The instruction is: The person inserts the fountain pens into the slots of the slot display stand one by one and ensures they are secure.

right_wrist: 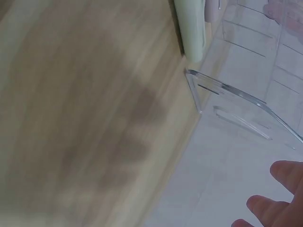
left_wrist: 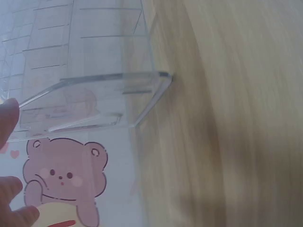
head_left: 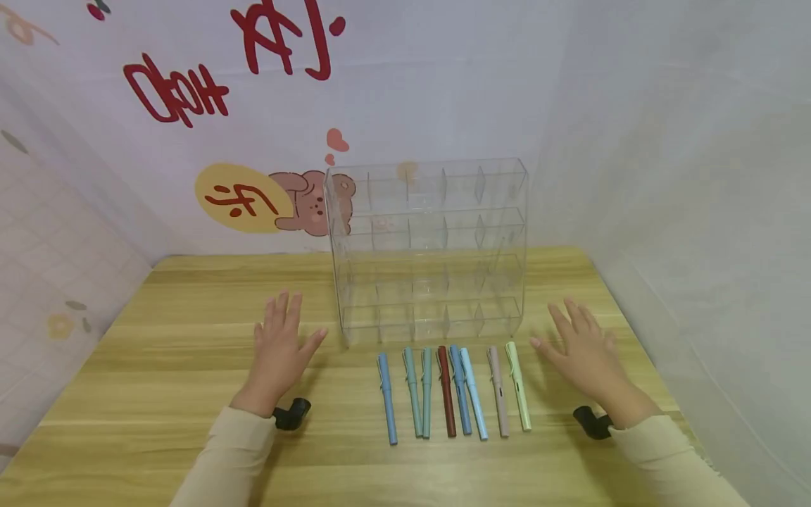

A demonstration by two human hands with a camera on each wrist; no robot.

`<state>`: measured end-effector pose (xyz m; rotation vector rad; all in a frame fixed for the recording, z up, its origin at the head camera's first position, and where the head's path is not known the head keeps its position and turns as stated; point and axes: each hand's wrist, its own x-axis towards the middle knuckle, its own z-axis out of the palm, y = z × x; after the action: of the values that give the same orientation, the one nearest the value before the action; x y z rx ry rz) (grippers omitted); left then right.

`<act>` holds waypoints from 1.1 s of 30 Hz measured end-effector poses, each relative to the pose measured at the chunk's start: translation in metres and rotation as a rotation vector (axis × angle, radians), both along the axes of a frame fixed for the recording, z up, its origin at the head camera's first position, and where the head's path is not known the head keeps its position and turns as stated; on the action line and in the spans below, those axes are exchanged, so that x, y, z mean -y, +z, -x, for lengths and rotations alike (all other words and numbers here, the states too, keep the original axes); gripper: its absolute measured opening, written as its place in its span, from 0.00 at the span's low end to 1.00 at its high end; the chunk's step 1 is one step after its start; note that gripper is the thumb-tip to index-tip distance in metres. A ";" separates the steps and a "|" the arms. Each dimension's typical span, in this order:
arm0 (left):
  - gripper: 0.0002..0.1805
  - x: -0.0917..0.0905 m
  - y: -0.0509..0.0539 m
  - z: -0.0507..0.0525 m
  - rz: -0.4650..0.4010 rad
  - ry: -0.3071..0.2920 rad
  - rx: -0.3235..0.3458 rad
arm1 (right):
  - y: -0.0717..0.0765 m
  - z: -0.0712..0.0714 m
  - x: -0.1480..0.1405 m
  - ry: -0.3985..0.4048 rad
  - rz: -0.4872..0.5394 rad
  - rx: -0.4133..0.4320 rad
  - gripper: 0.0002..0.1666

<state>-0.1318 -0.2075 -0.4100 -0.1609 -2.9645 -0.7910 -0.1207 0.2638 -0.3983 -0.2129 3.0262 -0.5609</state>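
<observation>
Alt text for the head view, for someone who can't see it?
Eight pens lie in a row on a wood-grain table, in front of a clear compartmented rack. A person's left hand and right hand, both open and holding nothing, are on either side of the pens.

The rack (head_left: 428, 264) stands on the table (head_left: 158, 366). Eight pens (head_left: 446, 391) lie in a row in front of the rack. The left hand (head_left: 277, 355) is left of the rack, the right hand (head_left: 586, 358) is to its right, and a cloth (head_left: 443, 84) hangs behind it.
</observation>
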 end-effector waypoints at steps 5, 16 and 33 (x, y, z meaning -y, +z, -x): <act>0.46 -0.005 -0.004 0.008 -0.123 -0.027 -0.010 | -0.007 -0.001 0.001 0.019 0.057 -0.003 0.49; 0.45 -0.019 -0.008 0.021 -0.405 -0.012 0.075 | -0.022 -0.005 0.009 0.034 0.146 0.033 0.47; 0.41 -0.028 -0.013 0.031 -0.691 0.059 0.178 | -0.031 -0.003 0.024 0.049 0.231 0.074 0.38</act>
<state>-0.1631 -0.1791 -0.4232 0.0419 -2.6226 -1.8243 -0.1175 0.2398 -0.4295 -0.2692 2.8728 -0.8938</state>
